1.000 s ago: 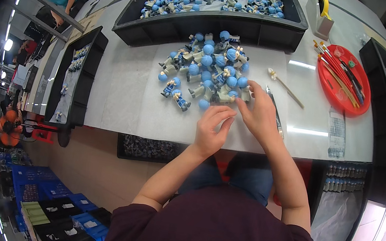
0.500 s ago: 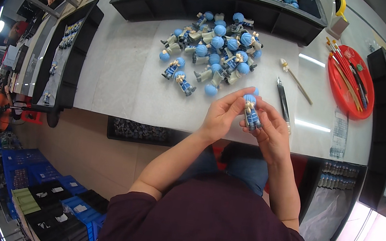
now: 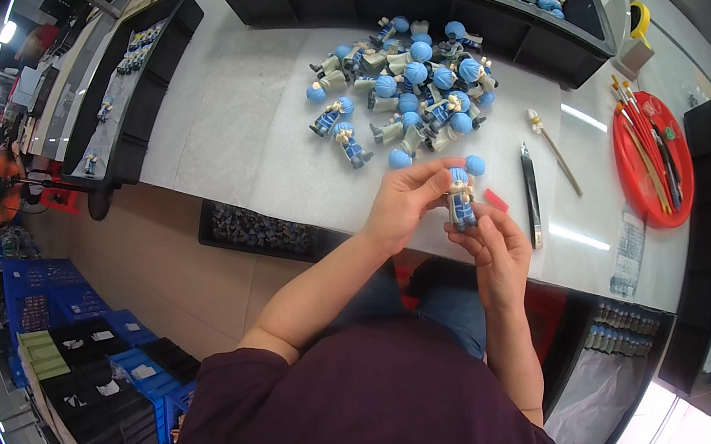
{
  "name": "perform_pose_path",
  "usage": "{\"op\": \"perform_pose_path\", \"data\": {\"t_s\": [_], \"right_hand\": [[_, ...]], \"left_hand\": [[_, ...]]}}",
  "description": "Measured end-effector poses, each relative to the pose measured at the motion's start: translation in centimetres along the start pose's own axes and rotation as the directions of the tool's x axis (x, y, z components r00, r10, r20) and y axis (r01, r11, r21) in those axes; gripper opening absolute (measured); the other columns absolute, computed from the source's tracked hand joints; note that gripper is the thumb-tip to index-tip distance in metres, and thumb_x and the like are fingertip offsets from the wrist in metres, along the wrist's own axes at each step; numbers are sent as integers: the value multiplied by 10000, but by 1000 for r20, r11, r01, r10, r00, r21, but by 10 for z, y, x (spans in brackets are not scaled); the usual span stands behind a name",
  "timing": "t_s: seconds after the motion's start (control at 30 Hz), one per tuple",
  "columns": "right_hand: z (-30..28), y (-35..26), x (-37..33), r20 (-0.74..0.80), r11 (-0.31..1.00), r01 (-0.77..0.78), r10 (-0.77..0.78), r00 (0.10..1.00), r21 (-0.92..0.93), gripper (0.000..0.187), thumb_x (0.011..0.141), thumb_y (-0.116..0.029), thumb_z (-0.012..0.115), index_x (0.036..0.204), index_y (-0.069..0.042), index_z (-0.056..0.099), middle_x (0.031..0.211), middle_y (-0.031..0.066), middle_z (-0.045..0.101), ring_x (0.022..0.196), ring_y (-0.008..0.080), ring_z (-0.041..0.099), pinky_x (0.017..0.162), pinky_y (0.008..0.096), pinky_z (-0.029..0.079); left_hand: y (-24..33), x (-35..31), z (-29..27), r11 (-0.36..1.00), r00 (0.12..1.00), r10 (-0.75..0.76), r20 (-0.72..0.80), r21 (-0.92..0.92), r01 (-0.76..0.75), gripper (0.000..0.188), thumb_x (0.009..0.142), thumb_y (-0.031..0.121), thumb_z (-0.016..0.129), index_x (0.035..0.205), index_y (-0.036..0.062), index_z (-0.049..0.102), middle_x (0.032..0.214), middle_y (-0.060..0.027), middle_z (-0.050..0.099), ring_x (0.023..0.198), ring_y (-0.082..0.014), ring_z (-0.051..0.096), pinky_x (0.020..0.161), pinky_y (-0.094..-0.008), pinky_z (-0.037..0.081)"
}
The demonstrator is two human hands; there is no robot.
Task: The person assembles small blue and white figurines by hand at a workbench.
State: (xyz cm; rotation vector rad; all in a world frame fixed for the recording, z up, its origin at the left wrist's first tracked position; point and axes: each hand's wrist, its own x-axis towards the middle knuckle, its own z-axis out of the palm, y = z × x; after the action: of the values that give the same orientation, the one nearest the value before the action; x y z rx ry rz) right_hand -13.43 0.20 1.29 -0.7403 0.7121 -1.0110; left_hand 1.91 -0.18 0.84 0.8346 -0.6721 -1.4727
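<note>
A small figurine [image 3: 460, 208] with a blue cap and a blue striped outfit is upright between my two hands, near the table's front edge. My left hand [image 3: 402, 209] pinches it at the head and upper body with thumb and fingers. The fingers of my right hand [image 3: 501, 251] close around its lower end by the feet. Just beyond it lies a round blue head or cap [image 3: 474, 165]; whether it belongs to another figurine is hidden. A small pink strip [image 3: 496, 200] lies on the table beside the figurine. Farther out is a pile of similar figurines [image 3: 414, 75].
A black tray [image 3: 414, 15] of figurines stands behind the pile. To the right lie a slim black pointed tool [image 3: 530, 198], a stick with a pale tip [image 3: 559, 151] and a red dish [image 3: 685, 202] of brushes. Black trays [image 3: 134, 134] flank both sides.
The view has shifted slightly. My right-hand fingers have slid lower on the figurine, and the pink strip now shows on the table. Both hands still hold the figurine.
</note>
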Motion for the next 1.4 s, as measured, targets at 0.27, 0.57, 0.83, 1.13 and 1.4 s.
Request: {"op": "perform_pose_path", "data": {"t_s": [0.27, 0.57, 0.83, 1.13, 1.4], "right_hand": [[3, 2, -3, -15, 988, 88, -91, 996, -127, 280, 811, 11, 556, 1076, 69, 484, 975, 167, 579, 833, 236, 614, 748, 324, 523], [5, -2, -3, -67, 999, -3, 6, 998, 51, 289, 796, 8, 576, 1065, 58, 484, 991, 155, 569, 839, 229, 612, 736, 308, 525], [3, 3, 0, -86, 987, 65, -78, 993, -145, 261, 799, -18, 602, 1029, 58, 505, 978, 138, 570, 801, 182, 604, 723, 305, 524], [1, 6, 1, -22, 969, 108, -116, 993, -224, 259, 805, 0, 587, 1039, 82, 511, 957, 150, 586, 805, 193, 610, 720, 315, 527], [0, 8, 0, -49, 967, 103, -117, 992, -231, 277, 801, -1, 591, 1055, 71, 508, 963, 135, 584, 807, 191, 607, 731, 316, 524]], "left_hand": [[0, 0, 2, 1000, 1000, 3, 10, 27, -4, 309, 875, 190, 522, 1118, 1, 540, 979, -111, 612, 898, -167, 588, 794, -316, 474], [4, -1, 3, 1000, 997, 11, 76, 28, -13, 303, 881, 152, 514, 1148, 10, 527, 985, -78, 610, 871, -138, 583, 793, -280, 478], [1, -2, 5, 992, 999, 20, 39, 125, -25, 231, 845, 83, 561, 1057, -6, 577, 906, -66, 622, 795, -115, 582, 731, -249, 481], [1, -3, 2, 990, 1000, -1, -24, 144, 4, 193, 836, 56, 559, 1010, -18, 595, 881, -76, 629, 778, -125, 593, 707, -256, 496], [-2, -3, -2, 997, 999, -34, 10, 67, 33, 211, 843, 67, 551, 1036, -9, 589, 923, -80, 622, 806, -142, 595, 738, -271, 498]]}}
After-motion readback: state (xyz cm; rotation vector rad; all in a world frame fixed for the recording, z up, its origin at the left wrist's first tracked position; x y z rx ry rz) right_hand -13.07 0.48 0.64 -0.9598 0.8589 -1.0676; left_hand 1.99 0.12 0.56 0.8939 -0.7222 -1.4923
